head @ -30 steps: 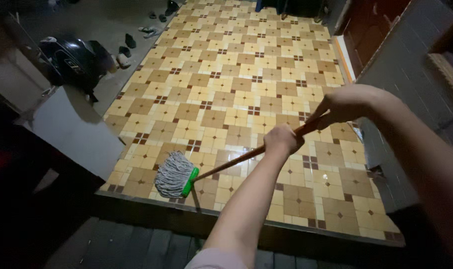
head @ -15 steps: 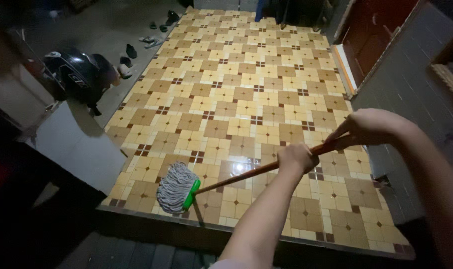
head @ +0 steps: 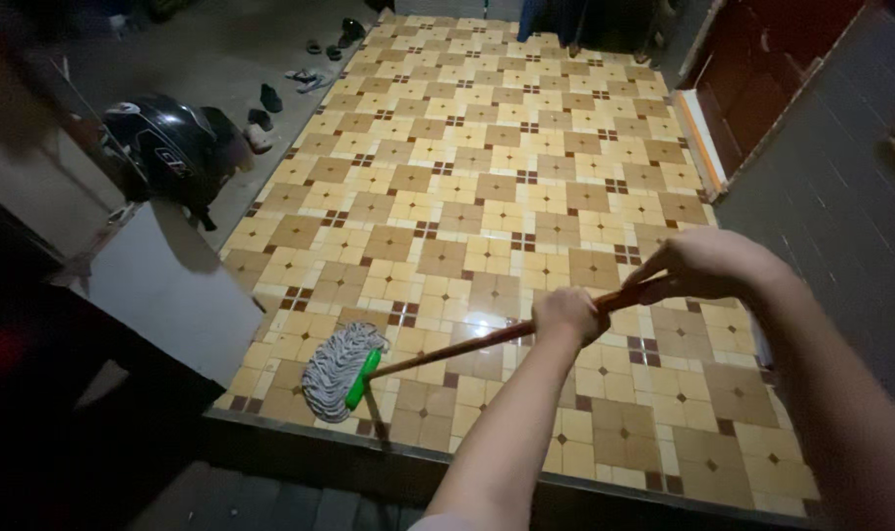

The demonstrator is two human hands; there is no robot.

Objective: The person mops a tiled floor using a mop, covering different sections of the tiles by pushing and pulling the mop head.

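Both hands grip one mop. The left hand [head: 566, 313] is closed in a fist round the handle [head: 467, 343], partway down its length; the right hand [head: 698, 264] is wrapped round the upper end, fingers curled over the top so the tip of the stick is hidden. The handle is a thin reddish-brown stick, slanting down and to the left from the hands. It ends in a bright green clamp [head: 361, 380] that holds the mop head [head: 331, 371], a flat bundle of grey-white cords with darker streaks, spread on the tiled floor [head: 487, 167]. The mop head lies near the front left corner of the tiling, just beside its dark edge. The tiles are yellow and tan squares with small brown diamonds, and a bright sheen shows on them under the handle. A black helmet [head: 162, 147] sits on a pale ledge [head: 167, 285] to the left. Several shoes [head: 263, 98] lie on the grey ground beyond it.
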